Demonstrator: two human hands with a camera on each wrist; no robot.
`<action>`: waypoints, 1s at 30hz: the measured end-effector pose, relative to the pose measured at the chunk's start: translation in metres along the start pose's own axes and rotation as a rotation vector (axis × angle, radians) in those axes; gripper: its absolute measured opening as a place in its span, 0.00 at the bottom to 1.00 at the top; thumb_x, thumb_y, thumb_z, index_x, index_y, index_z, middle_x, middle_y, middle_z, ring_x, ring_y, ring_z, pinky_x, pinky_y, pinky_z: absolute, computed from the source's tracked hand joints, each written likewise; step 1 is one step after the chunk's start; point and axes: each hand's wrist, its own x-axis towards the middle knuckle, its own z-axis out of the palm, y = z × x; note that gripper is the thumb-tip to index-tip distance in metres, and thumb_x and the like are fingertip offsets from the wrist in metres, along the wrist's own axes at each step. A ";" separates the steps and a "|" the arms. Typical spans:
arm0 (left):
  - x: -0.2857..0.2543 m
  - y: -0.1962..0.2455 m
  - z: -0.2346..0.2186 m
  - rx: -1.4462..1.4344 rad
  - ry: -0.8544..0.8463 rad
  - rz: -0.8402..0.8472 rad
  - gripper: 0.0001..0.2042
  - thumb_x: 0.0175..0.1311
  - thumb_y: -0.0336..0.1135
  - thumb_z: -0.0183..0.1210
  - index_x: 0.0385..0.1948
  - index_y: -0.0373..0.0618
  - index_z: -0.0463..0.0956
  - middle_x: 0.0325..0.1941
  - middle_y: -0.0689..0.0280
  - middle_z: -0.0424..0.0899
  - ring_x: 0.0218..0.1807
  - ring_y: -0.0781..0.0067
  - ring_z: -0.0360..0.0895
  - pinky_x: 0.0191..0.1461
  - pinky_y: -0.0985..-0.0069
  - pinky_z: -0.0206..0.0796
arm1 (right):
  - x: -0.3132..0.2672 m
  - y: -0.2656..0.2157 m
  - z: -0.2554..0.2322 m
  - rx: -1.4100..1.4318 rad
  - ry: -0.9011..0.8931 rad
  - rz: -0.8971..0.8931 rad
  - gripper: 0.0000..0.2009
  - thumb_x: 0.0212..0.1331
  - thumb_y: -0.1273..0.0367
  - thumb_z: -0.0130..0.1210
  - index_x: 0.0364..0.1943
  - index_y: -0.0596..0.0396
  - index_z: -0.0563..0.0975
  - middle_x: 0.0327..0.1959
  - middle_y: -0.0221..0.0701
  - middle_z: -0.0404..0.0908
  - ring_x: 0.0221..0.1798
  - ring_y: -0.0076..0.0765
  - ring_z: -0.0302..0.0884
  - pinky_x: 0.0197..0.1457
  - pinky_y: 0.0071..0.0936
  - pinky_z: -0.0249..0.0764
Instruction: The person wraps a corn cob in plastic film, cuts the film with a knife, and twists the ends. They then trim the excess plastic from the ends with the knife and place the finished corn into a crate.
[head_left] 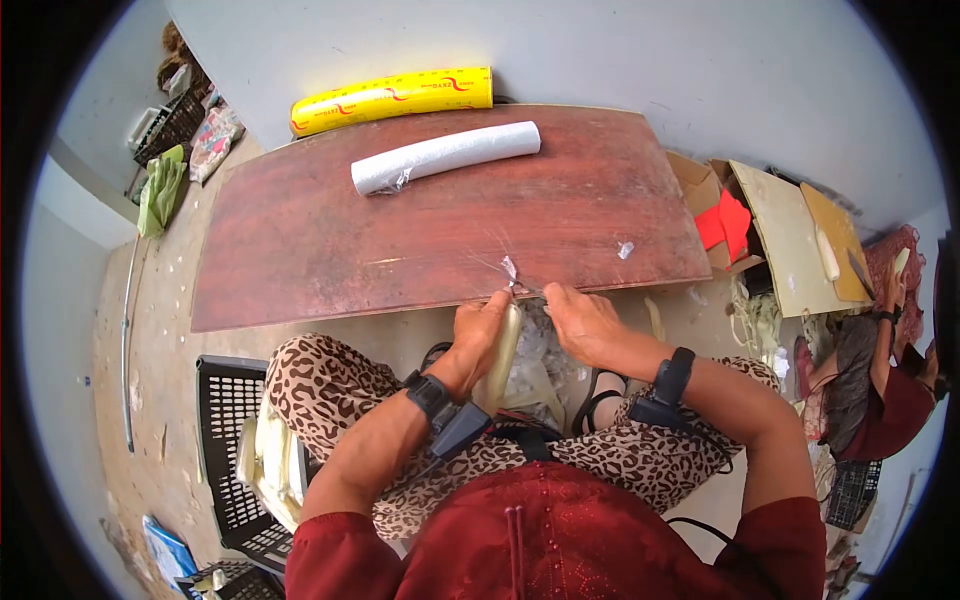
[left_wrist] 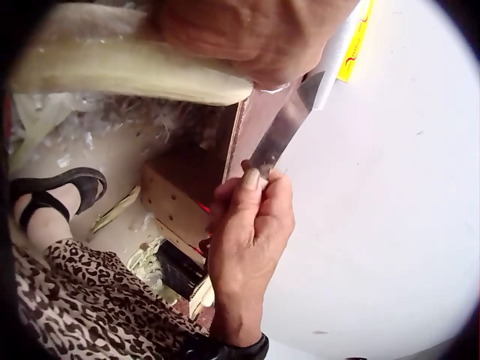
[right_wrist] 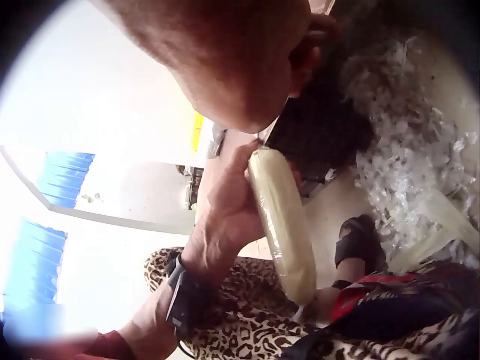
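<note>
My left hand (head_left: 485, 320) grips a pale yellowish cylinder (head_left: 503, 355) wrapped in clear film, held just below the near edge of the brown wooden board (head_left: 300, 240). In the right wrist view the same hand (right_wrist: 225, 199) curls around the cylinder (right_wrist: 285, 225). Beside it, my right hand (head_left: 570, 310) pinches a strip of clear film (head_left: 512, 270) at the board's edge. The left wrist view shows the right hand (left_wrist: 251, 217) with its fingertips closed on the film (left_wrist: 289, 124). A white film roll (head_left: 445, 157) and a yellow roll box (head_left: 392, 98) lie at the far side of the board.
Crumpled clear film scraps (head_left: 535, 355) lie on the floor between my knees. Black plastic crates (head_left: 235, 440) stand at my left. Cardboard sheets (head_left: 790, 235) and another seated person (head_left: 870, 380) are on the right. Green bags (head_left: 160, 190) lie at far left.
</note>
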 end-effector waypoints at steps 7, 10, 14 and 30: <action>-0.002 0.001 0.002 -0.050 -0.006 -0.014 0.20 0.60 0.47 0.61 0.28 0.32 0.82 0.26 0.61 0.83 0.25 0.74 0.76 0.28 0.71 0.67 | 0.008 0.001 0.010 -0.088 -0.065 0.004 0.06 0.61 0.73 0.47 0.38 0.60 0.65 0.32 0.51 0.79 0.35 0.63 0.79 0.37 0.52 0.74; -0.003 0.003 0.003 -0.044 -0.002 -0.025 0.20 0.60 0.46 0.61 0.28 0.32 0.81 0.25 0.62 0.82 0.25 0.74 0.76 0.28 0.72 0.67 | 0.008 -0.004 0.009 -0.116 -0.050 -0.038 0.09 0.53 0.78 0.49 0.38 0.63 0.65 0.31 0.53 0.79 0.36 0.61 0.81 0.37 0.49 0.77; -0.007 0.005 0.004 -0.075 -0.007 -0.027 0.19 0.60 0.46 0.60 0.27 0.33 0.81 0.24 0.63 0.81 0.24 0.75 0.75 0.27 0.72 0.66 | 0.015 -0.006 0.008 -0.150 -0.090 -0.058 0.08 0.53 0.78 0.49 0.37 0.64 0.66 0.32 0.53 0.80 0.35 0.59 0.82 0.34 0.46 0.79; -0.010 0.008 -0.009 0.007 -0.069 0.017 0.16 0.61 0.44 0.61 0.33 0.35 0.79 0.26 0.62 0.80 0.23 0.71 0.74 0.25 0.71 0.66 | -0.032 0.023 -0.007 -0.208 -0.109 -0.017 0.08 0.54 0.75 0.49 0.37 0.60 0.67 0.35 0.51 0.79 0.35 0.59 0.80 0.38 0.50 0.75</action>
